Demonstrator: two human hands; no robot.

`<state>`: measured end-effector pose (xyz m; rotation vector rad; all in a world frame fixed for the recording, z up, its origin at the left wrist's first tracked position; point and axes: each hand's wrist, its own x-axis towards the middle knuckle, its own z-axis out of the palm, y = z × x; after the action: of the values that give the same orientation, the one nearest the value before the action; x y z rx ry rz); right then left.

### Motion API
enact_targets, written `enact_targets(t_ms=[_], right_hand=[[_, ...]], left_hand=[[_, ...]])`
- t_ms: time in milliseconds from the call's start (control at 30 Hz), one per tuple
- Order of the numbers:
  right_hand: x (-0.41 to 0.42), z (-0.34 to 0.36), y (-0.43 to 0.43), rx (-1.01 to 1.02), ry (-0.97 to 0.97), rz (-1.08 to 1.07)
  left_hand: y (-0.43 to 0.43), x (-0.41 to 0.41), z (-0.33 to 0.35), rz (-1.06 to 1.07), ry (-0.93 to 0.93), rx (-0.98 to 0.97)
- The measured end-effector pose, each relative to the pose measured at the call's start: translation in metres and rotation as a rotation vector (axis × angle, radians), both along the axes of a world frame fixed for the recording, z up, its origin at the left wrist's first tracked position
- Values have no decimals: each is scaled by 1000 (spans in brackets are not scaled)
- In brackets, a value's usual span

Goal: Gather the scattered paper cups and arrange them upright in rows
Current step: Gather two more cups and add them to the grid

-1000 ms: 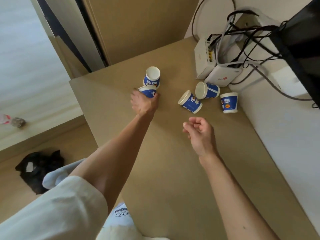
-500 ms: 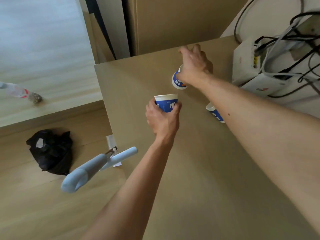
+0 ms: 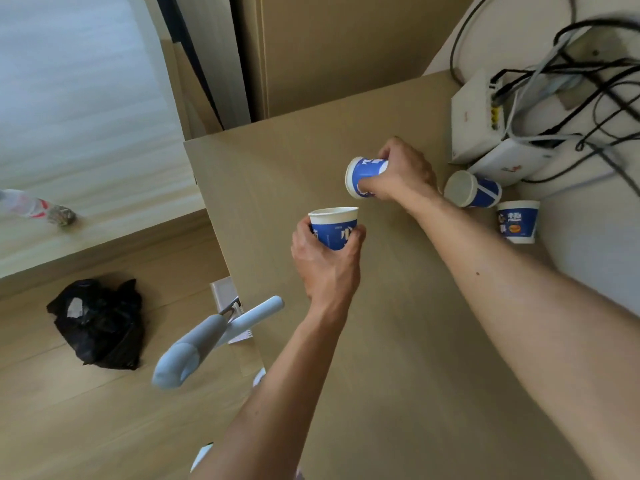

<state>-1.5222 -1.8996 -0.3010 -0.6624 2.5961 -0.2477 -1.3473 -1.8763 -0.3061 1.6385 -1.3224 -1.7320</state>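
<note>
the right hand (image 3: 401,174) has drawn its tilted cup (image 3: 363,176) back toward the left hand (image 3: 325,268), which clasps an upright cup (image 3: 334,228) over the table (image 3: 398,375); two more cups (image 3: 472,189) (image 3: 518,220) remain farther right.

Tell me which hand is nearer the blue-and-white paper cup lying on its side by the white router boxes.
Right. The right hand, gripping another cup, is just left of the tipped blue-and-white paper cup. The left hand sits farther away, lower left.
</note>
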Motion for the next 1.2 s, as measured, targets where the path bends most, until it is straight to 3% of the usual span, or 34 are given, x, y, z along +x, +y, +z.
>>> enact_targets(t_ms=[167, 367, 700, 867, 1200], right_hand=[[12, 25, 94, -428, -260, -486], [66, 57, 220, -631, -290, -816], [218, 79, 382, -977, -357, -1185], [298, 100, 446, -1172, -332, -1243], [464, 113, 600, -1428, -31, -1412]], left_hand=[[21, 6, 25, -111, 57, -11], [56, 18, 48, -340, 87, -33], [152, 89, 83, -693, 166, -134], [218, 143, 103, -899, 205, -193], [372, 241, 132, -1279, 317, -320]])
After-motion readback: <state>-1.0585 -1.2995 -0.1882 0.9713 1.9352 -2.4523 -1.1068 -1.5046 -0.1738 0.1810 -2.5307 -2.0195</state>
